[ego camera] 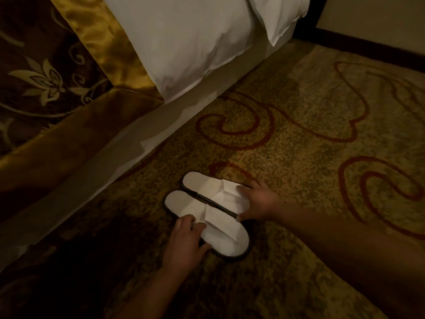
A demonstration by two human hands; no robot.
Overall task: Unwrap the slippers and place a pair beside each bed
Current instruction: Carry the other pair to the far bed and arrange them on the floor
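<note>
Two white slippers with dark soles lie side by side on the patterned carpet, a short way out from the bed's side. The nearer slipper point(207, 224) lies under my left hand point(186, 242), whose fingers rest on its strap and whose thumb touches its edge. The farther slipper point(213, 189) is touched at its toe end by my right hand point(257, 201), fingers spread over the strap's end. Both slippers lie flat, heels pointing toward the bed point(188, 42). No wrapper is visible.
The bed's white base point(128, 143) runs diagonally from lower left to upper right, with a white duvet and a gold and brown floral runner point(46, 72) on top. A gold carpet with red swirls point(322, 139) spreads to the right, up to a dark skirting board point(379, 49).
</note>
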